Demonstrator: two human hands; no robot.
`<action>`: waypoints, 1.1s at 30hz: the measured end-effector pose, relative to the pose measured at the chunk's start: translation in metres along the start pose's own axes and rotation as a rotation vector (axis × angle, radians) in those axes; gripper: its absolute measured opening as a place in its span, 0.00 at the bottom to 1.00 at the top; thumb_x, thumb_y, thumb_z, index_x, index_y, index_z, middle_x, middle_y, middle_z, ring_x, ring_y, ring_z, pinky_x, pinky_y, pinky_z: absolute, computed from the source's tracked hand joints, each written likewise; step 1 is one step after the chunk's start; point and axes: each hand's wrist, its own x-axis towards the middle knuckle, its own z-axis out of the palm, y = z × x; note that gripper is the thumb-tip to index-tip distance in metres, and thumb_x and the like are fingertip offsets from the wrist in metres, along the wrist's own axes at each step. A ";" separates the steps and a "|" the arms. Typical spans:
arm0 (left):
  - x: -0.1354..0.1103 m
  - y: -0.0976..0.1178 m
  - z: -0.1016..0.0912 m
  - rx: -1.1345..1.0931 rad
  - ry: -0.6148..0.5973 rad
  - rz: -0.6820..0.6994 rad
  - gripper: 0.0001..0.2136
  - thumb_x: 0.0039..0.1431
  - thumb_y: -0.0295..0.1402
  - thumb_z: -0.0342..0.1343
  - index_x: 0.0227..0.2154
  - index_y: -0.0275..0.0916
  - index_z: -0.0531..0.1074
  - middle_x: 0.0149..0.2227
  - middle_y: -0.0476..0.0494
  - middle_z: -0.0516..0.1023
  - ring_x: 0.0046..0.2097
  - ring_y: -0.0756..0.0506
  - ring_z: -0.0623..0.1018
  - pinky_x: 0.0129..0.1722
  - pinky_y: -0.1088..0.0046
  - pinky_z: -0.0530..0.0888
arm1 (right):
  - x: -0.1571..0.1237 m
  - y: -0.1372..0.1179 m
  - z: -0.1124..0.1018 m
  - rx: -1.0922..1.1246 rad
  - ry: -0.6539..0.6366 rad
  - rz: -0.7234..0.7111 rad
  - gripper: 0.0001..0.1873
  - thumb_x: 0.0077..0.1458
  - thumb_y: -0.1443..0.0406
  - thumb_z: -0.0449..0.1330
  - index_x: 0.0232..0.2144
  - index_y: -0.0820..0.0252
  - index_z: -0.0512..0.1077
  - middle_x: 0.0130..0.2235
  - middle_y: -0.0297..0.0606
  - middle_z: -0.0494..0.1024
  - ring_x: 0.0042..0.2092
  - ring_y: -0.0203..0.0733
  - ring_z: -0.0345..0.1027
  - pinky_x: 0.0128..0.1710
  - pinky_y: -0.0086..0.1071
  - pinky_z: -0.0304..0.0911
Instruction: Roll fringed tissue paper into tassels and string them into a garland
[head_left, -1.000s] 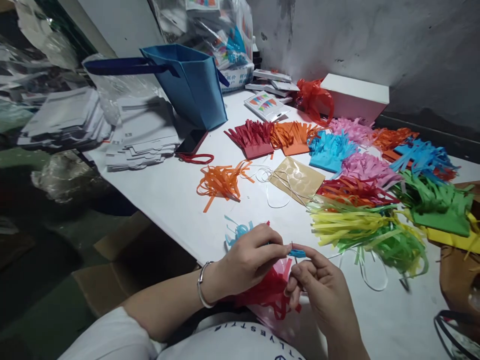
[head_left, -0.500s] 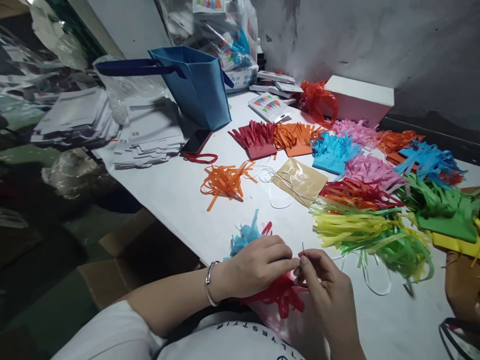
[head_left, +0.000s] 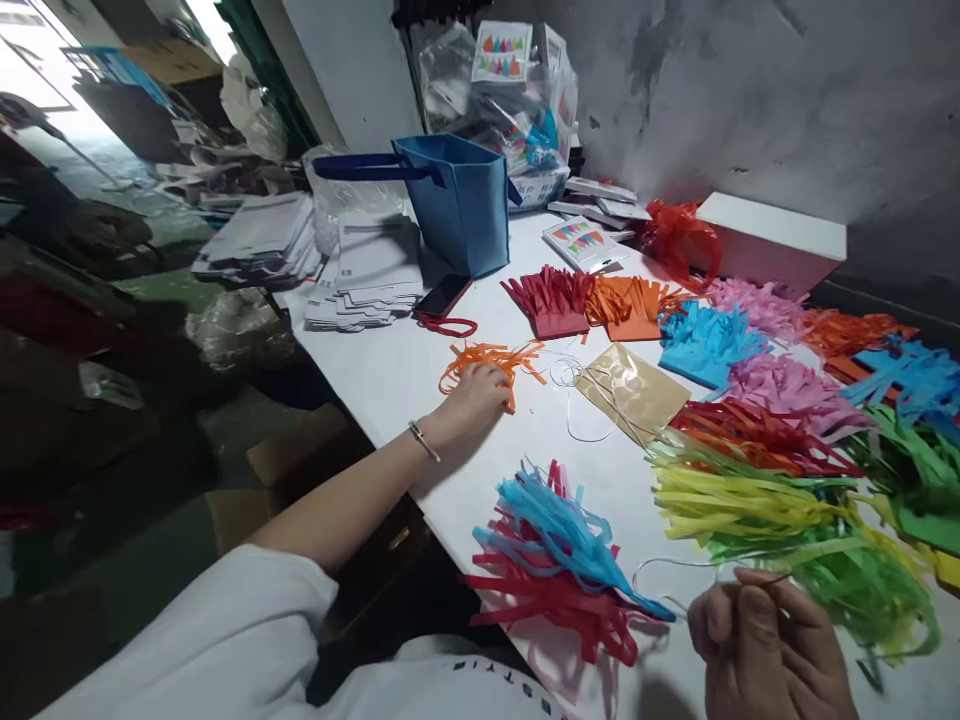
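Note:
My left hand [head_left: 477, 400] reaches across the table, its fingers curled down on an orange paper tassel [head_left: 484, 355]. Close to my body, my right hand [head_left: 769, 640] pinches a thin needle [head_left: 776, 579] between thumb and fingers. White string [head_left: 675, 562] runs from beside that hand toward the tip of a blue tassel [head_left: 559, 525]. Beneath the blue one lies a red tassel [head_left: 540, 600], at the table's front edge. Yellow streamers [head_left: 739, 490] and green streamers [head_left: 840, 575] lie just beyond my right hand.
Fringed paper bundles, among them dark red [head_left: 559, 305], orange [head_left: 634, 310] and blue [head_left: 709, 345], cover the right side. A brown envelope [head_left: 634, 390] with loose string lies mid-table. A blue bag [head_left: 461, 205], phone [head_left: 442, 296], paper stacks [head_left: 367, 270] and white box [head_left: 772, 235] stand behind.
My left hand has left my right hand and moved forward onto the orange tassel. My right hand has shifted right with the needle, and the blue and red tassels are uncovered. The view has turned left.

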 end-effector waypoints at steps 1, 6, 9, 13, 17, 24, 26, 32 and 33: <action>0.002 -0.004 -0.003 -0.020 0.001 0.005 0.05 0.57 0.23 0.60 0.27 0.36 0.77 0.41 0.38 0.80 0.51 0.35 0.73 0.57 0.44 0.61 | -0.002 0.003 -0.001 -0.057 0.002 0.009 0.11 0.57 0.58 0.66 0.37 0.58 0.72 0.20 0.26 0.67 0.21 0.31 0.61 0.20 0.25 0.57; -0.017 0.043 -0.012 -0.305 0.003 0.062 0.06 0.63 0.31 0.58 0.38 0.37 0.79 0.38 0.41 0.81 0.44 0.44 0.78 0.49 0.62 0.73 | -0.009 0.007 0.004 -0.456 -0.061 0.047 0.18 0.61 0.50 0.59 0.41 0.58 0.73 0.26 0.30 0.71 0.25 0.33 0.65 0.25 0.26 0.62; -0.039 0.091 -0.008 -0.987 -0.070 -0.088 0.09 0.61 0.36 0.62 0.39 0.36 0.78 0.36 0.42 0.82 0.38 0.47 0.80 0.41 0.70 0.76 | -0.015 0.000 0.012 -0.588 -0.276 -0.006 0.19 0.63 0.51 0.55 0.45 0.57 0.74 0.29 0.33 0.75 0.27 0.35 0.70 0.26 0.25 0.66; -0.054 0.131 0.004 -1.571 -0.246 -0.342 0.11 0.52 0.36 0.69 0.35 0.35 0.78 0.32 0.46 0.82 0.33 0.50 0.80 0.36 0.76 0.76 | -0.024 -0.009 0.025 -0.533 -0.446 -0.106 0.13 0.65 0.58 0.54 0.48 0.52 0.73 0.28 0.30 0.76 0.28 0.33 0.72 0.30 0.24 0.68; -0.054 0.141 0.014 -1.748 -0.339 -0.417 0.10 0.52 0.34 0.70 0.32 0.34 0.77 0.29 0.46 0.82 0.31 0.52 0.80 0.34 0.78 0.76 | -0.027 -0.011 0.032 -0.520 -0.501 -0.200 0.13 0.64 0.64 0.55 0.49 0.52 0.73 0.29 0.30 0.79 0.27 0.32 0.73 0.30 0.23 0.70; -0.054 0.141 0.016 -1.487 -0.139 -0.295 0.06 0.53 0.30 0.69 0.31 0.35 0.77 0.32 0.47 0.80 0.34 0.51 0.78 0.36 0.77 0.75 | -0.031 -0.011 0.033 -0.552 -0.418 -0.169 0.11 0.64 0.62 0.56 0.45 0.55 0.76 0.29 0.33 0.80 0.26 0.33 0.72 0.27 0.24 0.67; -0.054 0.142 0.015 -1.329 -0.027 -0.208 0.05 0.52 0.27 0.68 0.29 0.36 0.77 0.33 0.48 0.78 0.36 0.51 0.77 0.37 0.76 0.74 | -0.032 -0.012 0.033 -0.538 -0.425 -0.153 0.11 0.63 0.62 0.56 0.44 0.56 0.76 0.27 0.32 0.78 0.24 0.32 0.70 0.25 0.23 0.65; -0.057 0.145 0.014 -1.136 0.043 -0.117 0.04 0.53 0.25 0.66 0.30 0.36 0.76 0.33 0.46 0.76 0.36 0.49 0.76 0.38 0.73 0.73 | -0.030 -0.014 0.039 -0.539 -0.431 -0.142 0.10 0.63 0.61 0.56 0.41 0.55 0.77 0.23 0.29 0.75 0.21 0.31 0.66 0.23 0.23 0.62; -0.058 0.145 0.015 -1.139 0.045 -0.117 0.04 0.54 0.26 0.66 0.30 0.36 0.76 0.33 0.46 0.76 0.36 0.49 0.76 0.38 0.73 0.73 | -0.029 -0.014 0.039 -0.542 -0.429 -0.140 0.10 0.63 0.61 0.56 0.41 0.55 0.77 0.23 0.28 0.75 0.21 0.30 0.65 0.23 0.22 0.62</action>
